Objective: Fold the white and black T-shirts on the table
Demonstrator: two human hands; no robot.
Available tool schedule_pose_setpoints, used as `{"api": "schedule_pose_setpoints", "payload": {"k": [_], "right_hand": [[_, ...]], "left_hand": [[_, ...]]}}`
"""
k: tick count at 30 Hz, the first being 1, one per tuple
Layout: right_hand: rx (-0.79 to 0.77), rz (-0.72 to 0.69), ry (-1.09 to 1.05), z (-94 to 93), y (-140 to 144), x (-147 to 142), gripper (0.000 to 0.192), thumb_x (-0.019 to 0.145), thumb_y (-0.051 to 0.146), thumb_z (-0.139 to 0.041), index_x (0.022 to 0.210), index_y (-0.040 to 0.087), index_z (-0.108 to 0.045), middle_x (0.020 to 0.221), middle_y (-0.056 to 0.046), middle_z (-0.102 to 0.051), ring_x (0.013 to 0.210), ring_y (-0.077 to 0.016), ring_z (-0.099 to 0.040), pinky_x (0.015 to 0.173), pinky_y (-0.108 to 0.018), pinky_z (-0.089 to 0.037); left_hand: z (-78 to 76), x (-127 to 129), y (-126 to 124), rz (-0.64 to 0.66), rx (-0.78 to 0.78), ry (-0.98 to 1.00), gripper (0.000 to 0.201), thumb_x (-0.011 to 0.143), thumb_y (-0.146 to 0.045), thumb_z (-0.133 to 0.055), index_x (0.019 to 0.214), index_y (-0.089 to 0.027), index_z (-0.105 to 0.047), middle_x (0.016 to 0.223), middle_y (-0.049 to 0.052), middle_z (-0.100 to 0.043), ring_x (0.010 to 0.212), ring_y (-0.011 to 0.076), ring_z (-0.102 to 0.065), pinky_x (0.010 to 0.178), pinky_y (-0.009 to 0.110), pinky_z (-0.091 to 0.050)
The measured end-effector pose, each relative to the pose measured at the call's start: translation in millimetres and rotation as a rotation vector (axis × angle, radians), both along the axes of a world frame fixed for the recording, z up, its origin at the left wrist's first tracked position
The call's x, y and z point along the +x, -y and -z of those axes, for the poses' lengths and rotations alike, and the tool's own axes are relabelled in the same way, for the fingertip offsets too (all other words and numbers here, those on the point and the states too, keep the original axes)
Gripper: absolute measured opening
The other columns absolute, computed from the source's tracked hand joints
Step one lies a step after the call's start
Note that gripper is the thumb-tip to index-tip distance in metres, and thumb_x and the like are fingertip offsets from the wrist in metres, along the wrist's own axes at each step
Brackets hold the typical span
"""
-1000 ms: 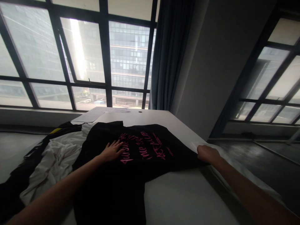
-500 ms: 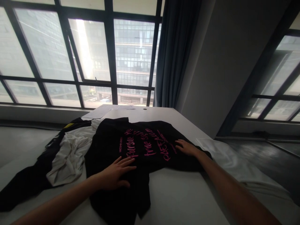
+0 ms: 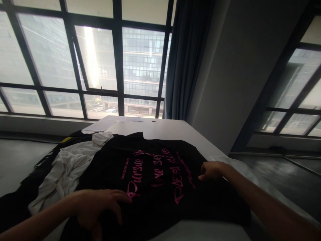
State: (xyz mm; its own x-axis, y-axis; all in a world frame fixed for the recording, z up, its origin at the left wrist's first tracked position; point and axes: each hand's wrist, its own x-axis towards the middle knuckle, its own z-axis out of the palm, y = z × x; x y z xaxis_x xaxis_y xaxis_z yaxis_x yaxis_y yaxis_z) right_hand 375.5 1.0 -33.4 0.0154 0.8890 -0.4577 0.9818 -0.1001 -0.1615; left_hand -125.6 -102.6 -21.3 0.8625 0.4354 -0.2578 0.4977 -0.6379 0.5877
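A black T-shirt [image 3: 155,187] with pink lettering lies spread, print up, on a white table [image 3: 170,129]. My left hand [image 3: 97,206] rests palm down on its near left part, fingers apart, just left of the first pink letter. My right hand [image 3: 213,170] sits on the shirt's right side beside the lettering. Its fingers are curled, with the tips pinched into the fabric.
A crumpled white garment [image 3: 67,167] lies left of the shirt, over dark clothing with a yellow patch [image 3: 62,139]. Papers [image 3: 105,122] lie at the table's far end by the window. A pale cloth [image 3: 223,159] shows at the right table edge. A dark curtain [image 3: 185,60] hangs behind.
The black shirt has come nearer to me and lies wider and flatter. My left hand slid back toward me. My right hand went from flat to curled on the fabric.
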Motion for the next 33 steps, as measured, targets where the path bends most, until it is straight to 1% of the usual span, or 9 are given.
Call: {"api": "schedule_pose_setpoints", "payload": {"k": [2, 4, 8, 13, 19, 23, 26, 29, 33], "right_hand": [[0.022, 0.015, -0.001, -5.7, -25, 5, 0.038, 0.073, 0.055, -0.073, 0.083, 0.018, -0.074, 0.071, -0.009, -0.071, 0.067, -0.0276, -0.07, 0.068, -0.04, -0.053], [0.19, -0.005, 0.053, -7.5, -54, 10, 0.033, 0.081, 0.05, -0.067, 0.084, 0.018, -0.074, 0.077, -0.01, -0.072, 0.077, -0.0273, -0.071, 0.073, -0.038, -0.052], [0.434, 0.04, 0.148, 1.3, -110, 22, 0.037, 0.089, 0.045, -0.057, 0.11, 0.019, -0.072, 0.115, -0.013, -0.07, 0.108, -0.0295, -0.065, 0.088, -0.039, -0.049], [0.49, 0.09, 0.15, 22.0, -159, 31, 0.058, 0.089, 0.043, -0.056, 0.139, 0.013, -0.055, 0.14, -0.018, -0.055, 0.124, -0.0314, -0.055, 0.099, -0.041, -0.044], [0.471, 0.08, 0.116, 45.1, -187, 33, 0.061, 0.084, 0.033, -0.062, 0.142, 0.014, -0.051, 0.139, -0.016, -0.057, 0.124, -0.0297, -0.056, 0.1, -0.039, -0.045], [0.447, 0.1, 0.07, 43.9, -196, 34, 0.047, 0.071, 0.027, -0.072, 0.118, 0.019, -0.069, 0.117, -0.011, -0.07, 0.107, -0.0275, -0.066, 0.085, -0.033, -0.051], [0.377, 0.156, 0.004, 29.2, -202, 34, 0.038, 0.061, 0.021, -0.076, 0.099, 0.019, -0.074, 0.089, -0.008, -0.074, 0.083, -0.0248, -0.07, 0.068, -0.029, -0.052], [0.391, 0.274, -0.044, 10.1, -210, 28, 0.041, 0.064, 0.018, -0.073, 0.105, 0.017, -0.072, 0.077, -0.008, -0.073, 0.071, -0.0245, -0.07, 0.064, -0.031, -0.053], [0.735, 0.44, -0.002, -1.9, -216, 14, 0.05, 0.077, 0.02, -0.064, 0.126, 0.014, -0.063, 0.114, -0.018, -0.069, 0.105, -0.0323, -0.066, 0.087, -0.038, -0.052]], "left_hand": [[-4.8, 2, -41, -0.127, 0.001, 0.055, 0.038, 0.079, -0.052, -0.068, 0.108, -0.028, -0.075, 0.12, 0.004, -0.072, 0.109, 0.0272, -0.066, 0.096, 0.034, -0.051], [-3.5, 1, -95, -0.352, 0.135, 0.063, 0.042, 0.09, -0.054, -0.05, 0.105, -0.023, -0.074, 0.099, 0.004, -0.076, 0.091, 0.0232, -0.07, 0.084, 0.031, -0.054], [12.0, -10, -203, -0.731, 0.598, -0.075, 0.044, 0.091, -0.046, -0.04, 0.112, -0.023, -0.071, 0.119, 0.007, -0.071, 0.115, 0.0271, -0.062, 0.1, 0.037, -0.046], [28.0, -19, -286, -0.924, 0.766, -0.291, 0.053, 0.094, -0.042, -0.036, 0.137, -0.018, -0.054, 0.153, 0.013, -0.044, 0.142, 0.0284, -0.037, 0.112, 0.045, -0.033], [36.4, -2, -334, -0.981, 0.667, -0.386, 0.057, 0.091, -0.035, -0.04, 0.144, -0.013, -0.047, 0.141, 0.019, -0.056, 0.133, 0.0319, -0.049, 0.106, 0.049, -0.039], [30.3, 7, -348, -0.959, 0.57, -0.418, 0.058, 0.074, -0.026, -0.058, 0.132, -0.022, -0.061, 0.127, 0.014, -0.067, 0.117, 0.032, -0.062, 0.092, 0.042, -0.051], [9.4, 8, -355, -0.949, 0.543, -0.42, 0.044, 0.068, -0.021, -0.063, 0.111, -0.023, -0.074, 0.112, 0.011, -0.074, 0.101, 0.0297, -0.069, 0.079, 0.033, -0.055], [-22.0, 9, -364, -0.977, 0.619, -0.388, 0.037, 0.073, -0.021, -0.064, 0.109, -0.017, -0.074, 0.114, 0.013, -0.072, 0.102, 0.0312, -0.067, 0.083, 0.035, -0.053], [-52.3, 17, -373, -0.98, 0.784, -0.286, 0.038, 0.092, -0.017, -0.045, 0.125, -0.004, -0.061, 0.137, 0.017, -0.057, 0.122, 0.0356, -0.053, 0.105, 0.047, -0.038]]}}
